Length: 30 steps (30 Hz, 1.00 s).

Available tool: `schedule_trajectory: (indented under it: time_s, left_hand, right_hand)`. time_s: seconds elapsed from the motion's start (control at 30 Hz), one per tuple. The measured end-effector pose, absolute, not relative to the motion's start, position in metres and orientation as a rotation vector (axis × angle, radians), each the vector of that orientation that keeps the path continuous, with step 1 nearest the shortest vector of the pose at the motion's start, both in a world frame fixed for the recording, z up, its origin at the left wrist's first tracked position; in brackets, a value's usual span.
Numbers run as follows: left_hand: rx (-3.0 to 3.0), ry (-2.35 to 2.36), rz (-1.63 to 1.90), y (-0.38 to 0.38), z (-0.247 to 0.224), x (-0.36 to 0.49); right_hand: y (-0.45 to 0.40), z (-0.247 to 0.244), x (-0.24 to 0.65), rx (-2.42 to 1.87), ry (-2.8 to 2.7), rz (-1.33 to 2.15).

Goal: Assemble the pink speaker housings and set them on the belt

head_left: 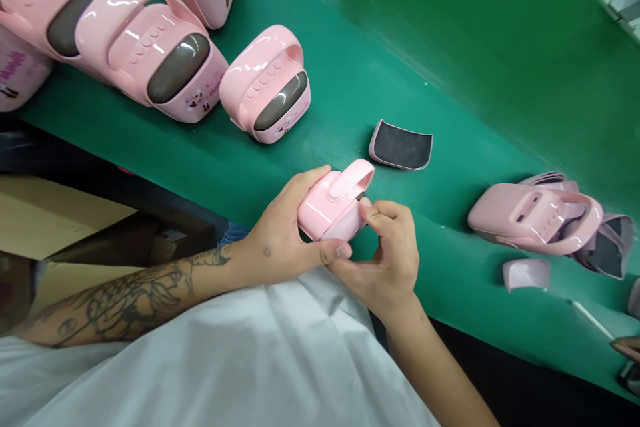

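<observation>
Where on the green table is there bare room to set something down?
Bare table lies between the dark-lined piece and the pink shell at right; another patch separates that piece from the shells at left. Crowded: upper left, where shells bunch.

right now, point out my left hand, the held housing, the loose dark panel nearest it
Left hand point(285, 233): head view, its back
Held housing point(320, 205): head view, smooth pink shell
Dark panel point(403, 147): head view, its dark face

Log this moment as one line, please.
left hand: gripping pink case | right hand: touching its edge | beyond: curved panel on green table | upper left: other pink cases
</observation>
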<state>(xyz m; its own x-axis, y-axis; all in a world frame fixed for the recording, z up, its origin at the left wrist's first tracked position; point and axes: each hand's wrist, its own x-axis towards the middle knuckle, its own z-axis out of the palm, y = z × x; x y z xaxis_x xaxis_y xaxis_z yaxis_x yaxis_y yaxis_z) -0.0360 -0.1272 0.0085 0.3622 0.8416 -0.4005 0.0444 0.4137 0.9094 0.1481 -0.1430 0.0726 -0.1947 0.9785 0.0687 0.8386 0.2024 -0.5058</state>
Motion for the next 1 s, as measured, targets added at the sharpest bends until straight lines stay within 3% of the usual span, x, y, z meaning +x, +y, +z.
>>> schedule_trajectory:
  time_s: [0.5, 1.0]
  left_hand:
    - [1.122, 0.994, 0.852, -0.136, 0.0, -0.036]
    - [1.194, 1.235, 0.63, -0.133, 0.023, -0.047]
  right_hand:
    - [-0.151, 0.082, 0.139, -1.781, -2.112, 0.422]
    - [-0.155, 0.081, 0.145, -1.597, -2.101, 0.546]
